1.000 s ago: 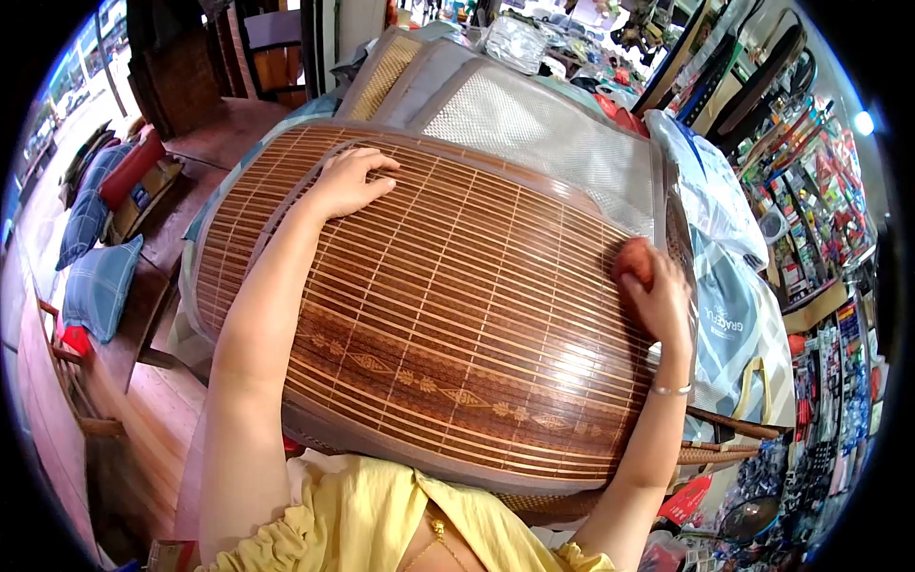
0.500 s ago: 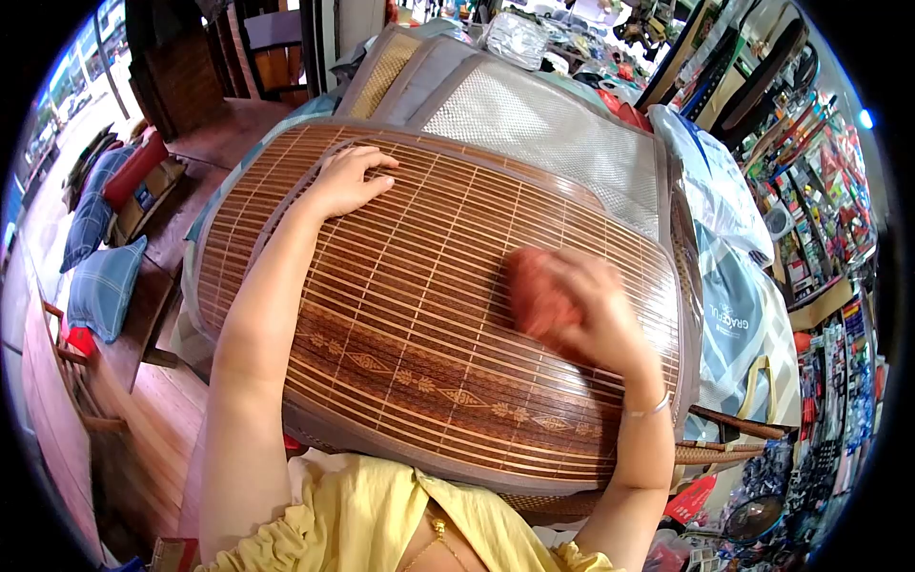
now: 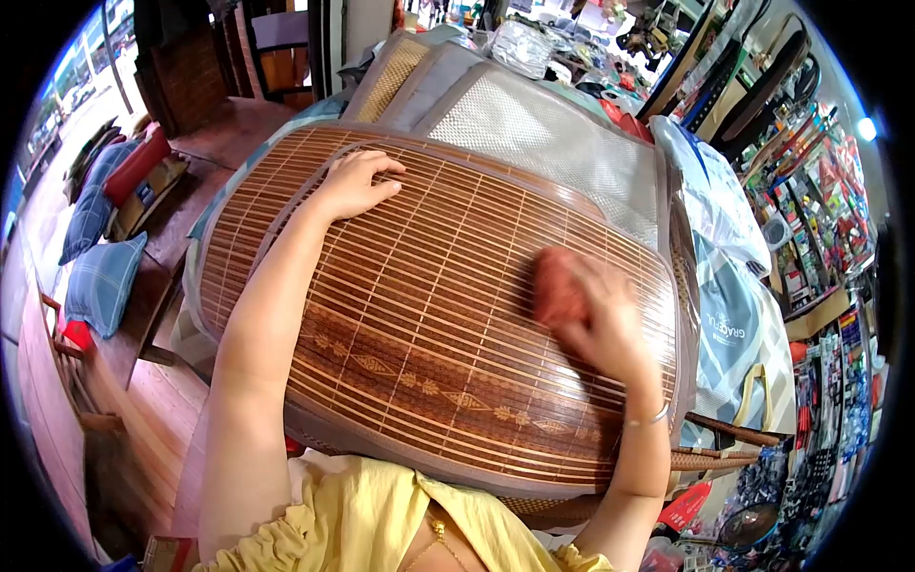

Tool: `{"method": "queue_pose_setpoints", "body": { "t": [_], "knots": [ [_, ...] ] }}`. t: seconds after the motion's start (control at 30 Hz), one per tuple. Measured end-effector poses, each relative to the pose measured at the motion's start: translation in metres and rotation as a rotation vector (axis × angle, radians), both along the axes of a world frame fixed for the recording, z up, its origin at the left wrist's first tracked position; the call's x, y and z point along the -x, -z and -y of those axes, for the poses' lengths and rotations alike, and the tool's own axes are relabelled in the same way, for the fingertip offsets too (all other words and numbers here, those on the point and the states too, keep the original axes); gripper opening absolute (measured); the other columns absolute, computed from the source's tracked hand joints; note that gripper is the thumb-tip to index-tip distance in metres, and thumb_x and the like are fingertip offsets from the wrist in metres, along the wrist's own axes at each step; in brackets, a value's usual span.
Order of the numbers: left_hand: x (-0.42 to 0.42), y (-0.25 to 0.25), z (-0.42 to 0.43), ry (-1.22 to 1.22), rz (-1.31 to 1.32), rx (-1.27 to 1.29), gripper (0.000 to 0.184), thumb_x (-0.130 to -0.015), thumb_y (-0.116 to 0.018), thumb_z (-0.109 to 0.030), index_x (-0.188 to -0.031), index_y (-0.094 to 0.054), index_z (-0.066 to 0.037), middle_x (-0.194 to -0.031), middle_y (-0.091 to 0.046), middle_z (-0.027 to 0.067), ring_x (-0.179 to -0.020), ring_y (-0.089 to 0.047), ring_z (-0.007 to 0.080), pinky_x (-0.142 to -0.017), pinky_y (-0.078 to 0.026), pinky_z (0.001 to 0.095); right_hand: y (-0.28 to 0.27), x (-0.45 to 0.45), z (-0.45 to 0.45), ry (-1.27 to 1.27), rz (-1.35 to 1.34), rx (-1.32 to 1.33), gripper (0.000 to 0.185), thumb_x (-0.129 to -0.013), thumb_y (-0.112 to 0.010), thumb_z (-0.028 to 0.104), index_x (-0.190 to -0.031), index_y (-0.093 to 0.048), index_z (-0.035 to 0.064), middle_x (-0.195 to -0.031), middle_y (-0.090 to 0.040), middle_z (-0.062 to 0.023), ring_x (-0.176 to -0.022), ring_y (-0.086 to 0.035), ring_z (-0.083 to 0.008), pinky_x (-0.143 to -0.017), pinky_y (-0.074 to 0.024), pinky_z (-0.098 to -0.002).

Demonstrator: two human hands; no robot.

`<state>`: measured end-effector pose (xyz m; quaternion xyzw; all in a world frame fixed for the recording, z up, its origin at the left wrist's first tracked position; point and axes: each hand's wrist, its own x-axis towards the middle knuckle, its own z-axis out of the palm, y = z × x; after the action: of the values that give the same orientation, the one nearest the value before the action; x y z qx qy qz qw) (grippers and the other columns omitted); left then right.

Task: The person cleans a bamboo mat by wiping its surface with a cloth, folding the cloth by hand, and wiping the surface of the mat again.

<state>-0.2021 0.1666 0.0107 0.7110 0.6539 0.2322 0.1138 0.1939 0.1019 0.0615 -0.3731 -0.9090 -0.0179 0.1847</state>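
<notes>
A brown slatted bamboo mat with a darker patterned band lies in front of me. Near its far left part, my left hand rests flat with the fingers stretched out. On the right half, my right hand grips a bunched red cloth against the slats; both are smeared by motion. A bracelet circles the right wrist. Behind the bamboo mat lies a silvery woven mat with a grey border.
A plastic-wrapped bag stands at the right, beside shelves of packed small goods. On the left, blue plaid cushions lie on a wooden bench. A wooden chair stands at the back left.
My right hand and the red cloth have shifted slightly to the right across the bamboo mat. The left hand stays in nearly the same spot on the mat.
</notes>
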Motion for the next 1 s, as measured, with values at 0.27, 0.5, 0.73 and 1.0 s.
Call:
{"method": "queue_pose_setpoints", "body": {
  "t": [0.27, 0.5, 0.73, 1.0],
  "knots": [
    [-0.001, -0.002, 0.0, -0.011, 0.011, 0.043, 0.041, -0.09, -0.059, -0.039, -0.126, -0.061, -0.02, -0.141, -0.048, 0.0073, -0.136, -0.037, 0.0271, -0.114, -0.019, 0.0475, -0.01, 0.053, 0.052, -0.6, 0.054, 0.173, 0.072, -0.07, -0.076, 0.043, -0.134, -0.054, 0.0167, -0.136, -0.051, -0.0111, -0.129, -0.045, -0.0299, -0.108, -0.0319, -0.0488],
    [0.001, 0.002, -0.001, -0.001, -0.009, 0.008, 0.041, -0.089, -0.06, -0.039, -0.125, -0.061, -0.02, -0.141, -0.049, 0.0071, -0.135, -0.038, 0.0269, -0.113, -0.021, 0.0473, 0.005, -0.024, -0.025, 0.271, -0.01, 0.078, 0.07, -0.072, -0.078, 0.019, -0.137, -0.051, 0.0174, -0.135, -0.052, -0.0134, -0.126, -0.047, -0.0327, -0.109, -0.0327, -0.0471],
    [0.0, 0.002, -0.001, 0.005, 0.014, 0.006, 0.04, -0.089, -0.06, -0.038, -0.124, -0.062, -0.019, -0.139, -0.05, 0.0073, -0.134, -0.039, 0.027, -0.112, -0.022, 0.0467, 0.009, -0.072, -0.044, 0.621, 0.068, -0.035, 0.068, -0.079, -0.075, 0.03, -0.138, -0.047, 0.0129, -0.135, -0.053, -0.0133, -0.127, -0.046, -0.0317, -0.108, -0.0308, -0.0486],
    [0.002, 0.003, 0.0, 0.014, 0.019, -0.005, 0.039, -0.089, -0.059, -0.038, -0.124, -0.061, -0.019, -0.14, -0.049, 0.0074, -0.135, -0.038, 0.0271, -0.113, -0.021, 0.0471, -0.01, 0.057, 0.06, -0.395, 0.07, 0.115, 0.083, -0.064, -0.082, 0.042, -0.137, -0.051, 0.0171, -0.138, -0.048, -0.0115, -0.128, -0.044, -0.0316, -0.109, -0.0301, -0.0489]
  ]
}}
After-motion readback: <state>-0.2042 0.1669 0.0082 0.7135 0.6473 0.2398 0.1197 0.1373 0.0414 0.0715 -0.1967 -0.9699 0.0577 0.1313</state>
